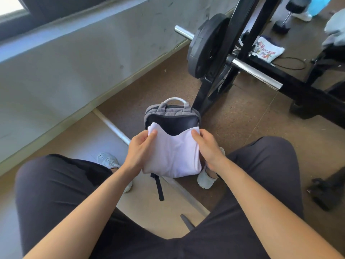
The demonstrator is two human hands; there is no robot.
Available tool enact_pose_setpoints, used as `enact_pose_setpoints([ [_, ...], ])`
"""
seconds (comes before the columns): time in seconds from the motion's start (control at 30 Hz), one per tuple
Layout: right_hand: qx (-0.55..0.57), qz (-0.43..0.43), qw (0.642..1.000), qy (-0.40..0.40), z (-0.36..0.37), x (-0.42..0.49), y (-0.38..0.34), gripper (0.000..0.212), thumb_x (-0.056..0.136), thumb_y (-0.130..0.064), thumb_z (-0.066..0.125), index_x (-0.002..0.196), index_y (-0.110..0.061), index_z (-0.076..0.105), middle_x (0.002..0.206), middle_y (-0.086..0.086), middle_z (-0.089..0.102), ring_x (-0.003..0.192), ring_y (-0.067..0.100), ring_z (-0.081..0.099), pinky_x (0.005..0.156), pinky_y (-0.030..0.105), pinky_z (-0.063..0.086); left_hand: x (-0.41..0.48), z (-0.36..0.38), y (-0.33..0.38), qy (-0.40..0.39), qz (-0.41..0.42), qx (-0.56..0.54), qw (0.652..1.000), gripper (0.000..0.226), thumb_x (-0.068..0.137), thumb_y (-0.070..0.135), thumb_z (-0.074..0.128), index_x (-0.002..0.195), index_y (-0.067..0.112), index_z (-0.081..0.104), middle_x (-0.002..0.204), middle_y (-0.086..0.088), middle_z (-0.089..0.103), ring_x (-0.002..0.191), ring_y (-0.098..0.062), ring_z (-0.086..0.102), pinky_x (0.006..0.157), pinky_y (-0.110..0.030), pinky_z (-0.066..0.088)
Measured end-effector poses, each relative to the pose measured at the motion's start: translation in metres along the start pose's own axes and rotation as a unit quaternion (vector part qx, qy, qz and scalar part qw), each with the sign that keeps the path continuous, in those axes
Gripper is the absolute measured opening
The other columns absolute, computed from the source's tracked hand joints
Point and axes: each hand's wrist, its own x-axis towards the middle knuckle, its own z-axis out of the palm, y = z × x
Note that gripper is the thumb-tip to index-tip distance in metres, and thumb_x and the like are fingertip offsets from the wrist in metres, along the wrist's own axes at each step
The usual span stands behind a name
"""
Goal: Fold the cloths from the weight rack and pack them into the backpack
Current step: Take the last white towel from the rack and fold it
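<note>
Over the backpack point(172, 116) mouth: left hand point(139, 146) and right hand point(208, 145) fingers pinch folded white cloth point(172, 156) top corners; opening lies just beyond.

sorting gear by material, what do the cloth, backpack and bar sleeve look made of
Cloth: soft white knit, likely cotton; it sags and creases.
Backpack: grey woven fabric, with a smooth dark panel showing faint sheen, maybe leatherette.
Bar sleeve: polished, probably chromed steel; bright mirror highlights.

Black weight plate point(206, 45) on chrome bar point(255, 73); dumbbell point(288, 15) beyond, printed white bag point(267, 50) on brown floor point(242, 116)
</note>
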Motion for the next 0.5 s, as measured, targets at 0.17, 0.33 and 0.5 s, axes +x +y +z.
enact_pose_setpoints([
  [0.17,0.043,-0.014,0.998,-0.049,0.017,-0.008,-0.002,0.043,0.104,-0.036,0.052,0.111,0.007,0.054,0.093,0.016,0.057,0.088,0.026,0.055,0.077,0.039,0.044,-0.007,0.009,-0.003,-0.105,0.053,-0.011,0.993,0.053,0.098,0.05,0.059,0.079,0.003,0.045,0.072,-0.003,0.042,0.066,-0.016,0.042,0.06,-0.033,0.033],
  [0.33,0.06,0.013,0.981,-0.183,0.026,-0.015,0.002,0.038,0.099,-0.05,0.055,0.115,-0.017,0.055,0.106,0.005,0.063,0.1,0.018,0.064,0.088,0.034,0.052,-0.014,0.011,0.004,-0.206,0.06,-0.014,0.977,0.048,0.095,0.055,0.054,0.093,0.007,0.061,0.087,-0.018,0.062,0.077,-0.028,0.062,0.068,-0.034,0.049],
  [0.5,-0.02,-0.018,0.987,-0.161,0.023,-0.012,0.005,0.065,0.081,-0.045,0.081,0.13,-0.021,0.047,0.12,0.001,0.063,0.11,0.013,0.067,0.094,0.035,0.057,-0.013,0.002,0.011,-0.269,0.017,-0.102,0.957,0.038,0.097,0.034,0.045,0.1,0.003,0.067,0.085,-0.009,0.063,0.074,-0.027,0.061,0.064,-0.033,0.055],
])
